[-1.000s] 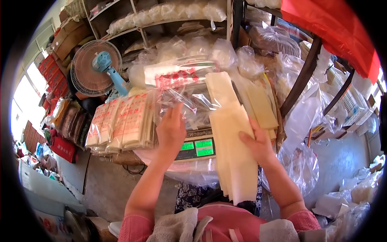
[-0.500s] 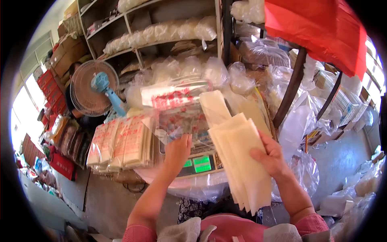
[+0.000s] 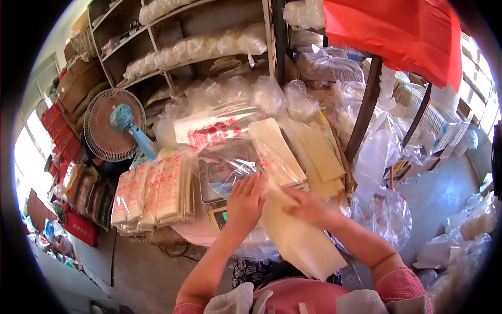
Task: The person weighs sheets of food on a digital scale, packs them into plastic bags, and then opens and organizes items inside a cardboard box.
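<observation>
My left hand (image 3: 244, 203) is over the scale, its fingers close together on the edge of a clear plastic bag (image 3: 230, 159) with red print. My right hand (image 3: 308, 208) grips a stack of flat cream-coloured sheets (image 3: 300, 235), slanting down toward my lap. The stack's upper end lies beside my left fingertips, at the bag's edge; whether it is inside the bag I cannot tell. Beneath my left hand shows part of the scale (image 3: 215, 214), its display mostly covered. Another batch of cream sheets (image 3: 277, 152) lies just beyond my hands.
Several filled packs with red print (image 3: 151, 191) are piled on the left. A blue fan (image 3: 123, 118) stands behind them. More cream sheets (image 3: 324, 154) lie at the right. Bagged goods fill the shelf (image 3: 193, 63) at the back. A dark post (image 3: 366, 110) rises at right, near a red cloth (image 3: 392, 36).
My right hand has brought the cream stack leftward, its upper end now close to my left hand. My left hand has shifted right, covering more of the scale's display. The view has turned slightly.
</observation>
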`<state>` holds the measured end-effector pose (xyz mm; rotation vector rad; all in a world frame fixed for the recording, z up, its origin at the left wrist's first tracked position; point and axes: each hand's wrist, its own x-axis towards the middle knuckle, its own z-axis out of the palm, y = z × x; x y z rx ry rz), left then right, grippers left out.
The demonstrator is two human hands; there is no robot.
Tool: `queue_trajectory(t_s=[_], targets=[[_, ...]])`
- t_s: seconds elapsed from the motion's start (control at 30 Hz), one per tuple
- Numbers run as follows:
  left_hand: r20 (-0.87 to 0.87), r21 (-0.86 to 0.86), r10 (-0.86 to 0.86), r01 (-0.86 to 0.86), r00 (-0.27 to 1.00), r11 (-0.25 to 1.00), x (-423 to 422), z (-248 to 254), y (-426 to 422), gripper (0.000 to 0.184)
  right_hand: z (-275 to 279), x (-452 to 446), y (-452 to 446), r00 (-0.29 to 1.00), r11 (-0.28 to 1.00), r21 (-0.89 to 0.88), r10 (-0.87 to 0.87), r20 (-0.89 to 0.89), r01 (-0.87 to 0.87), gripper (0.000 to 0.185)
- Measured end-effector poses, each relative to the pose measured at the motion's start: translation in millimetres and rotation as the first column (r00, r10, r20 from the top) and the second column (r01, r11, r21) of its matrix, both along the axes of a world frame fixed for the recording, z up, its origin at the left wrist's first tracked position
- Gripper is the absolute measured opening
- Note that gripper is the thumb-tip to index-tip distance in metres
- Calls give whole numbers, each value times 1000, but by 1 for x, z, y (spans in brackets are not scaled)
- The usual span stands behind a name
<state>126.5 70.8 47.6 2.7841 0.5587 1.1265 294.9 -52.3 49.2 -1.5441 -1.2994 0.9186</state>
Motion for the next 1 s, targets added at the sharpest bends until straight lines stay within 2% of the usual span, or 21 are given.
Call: queue_trajectory(t_s=[0.07, 0.1, 0.17, 0.23, 0.27, 0.37, 0.4, 0.43, 0.47, 0.5, 0.6, 0.67, 0.7, 0.73, 0.8, 0.83, 0.9, 0.93, 0.97, 1.0], targets=[[-38, 39, -4, 5, 999, 999, 2, 1, -3, 44, -50, 24, 13, 976, 977, 73, -191, -104, 199, 49], [-74, -11, -5, 4, 997, 1000, 0, -1, -1, 44, -34, 21, 8, 944, 982, 53, -161, -288, 184, 49], [-55, -108, -53, 47, 997, 993, 5, 0, 4, 42, 13, 6, -1, 771, 989, 24, -101, -628, 148, 48], [-36, -212, -116, 106, 993, 971, 9, 4, 9, 37, 8, -8, 2, 918, 998, 33, 56, -393, -47, 46], [-42, -206, -124, 113, 991, 972, 10, 5, 7, 37, 6, -12, 3, 954, 989, 19, 148, -261, -148, 46], [-60, -217, -151, 134, 987, 967, 10, 8, -2, 36, -40, -5, 20, 998, 990, 144, -20, 64, 10, 45], [-68, -250, -157, 136, 985, 959, 8, 6, -2, 36, -30, -8, 19, 981, 993, 108, -32, -191, 53, 45], [-75, -282, -164, 137, 984, 950, 5, 5, 0, 36, -9, -11, 19, 900, 994, 62, -52, -432, 87, 45], [-81, -311, -170, 137, 982, 940, 2, 4, 1, 36, 3, -14, 20, 761, 994, 9, -78, -644, 110, 46], [-67, -361, -218, 180, 974, 915, -1, 3, 3, 36, 1, -19, 20, 737, 990, -46, -128, -663, 131, 48], [-33, -459, -350, 297, 936, 837, -14, -2, 7, 37, -26, -35, 22, 800, 999, -22, 26, -599, -49, 50], [-40, -467, -439, 372, 898, 802, -26, -4, 4, 37, -37, -38, 24, 730, 999, 37, 24, -683, 2, 51], [-20, -324, -411, 383, 911, 865, -33, -2, -2, 35, -40, -35, 23, 675, 998, 38, -6, -738, 50, 51], [77, -289, -296, 305, 952, 907, -39, -12, -4, 36, -40, -32, 22, 615, 995, 34, -34, -788, 99, 52], [270, -240, -63, 131, 961, 962, -52, -38, -9, 39, -29, -29, 21, 535, 987, 51, -38, -844, 150, 53], [360, -307, 129, -14, 924, 952, -56, -45, -16, 41, -22, -29, 20, 502, 986, 44, -44, -864, 162, 53], [539, -628, 366, 73, 759, 775, -54, -60, -35, 43, -20, -30, 19, 441, 991, 16, -45, -896, 133, 55], [573, -742, 496, 157, 653, 652, -50, -67, -40, 44, -23, -30, 22, 410, 997, 26, -3, -912, 66, 57], [625, -766, 557, 294, 547, 572, -43, -78, -37, 36, -30, -32, 28, 376, 999, 37, 34, -926, -1, 58], [549, -835, 558, 435, 622, 337, -48, -89, -33, 33, -33, -35, 33, 336, 996, 48, 69, -939, -69, 60]])
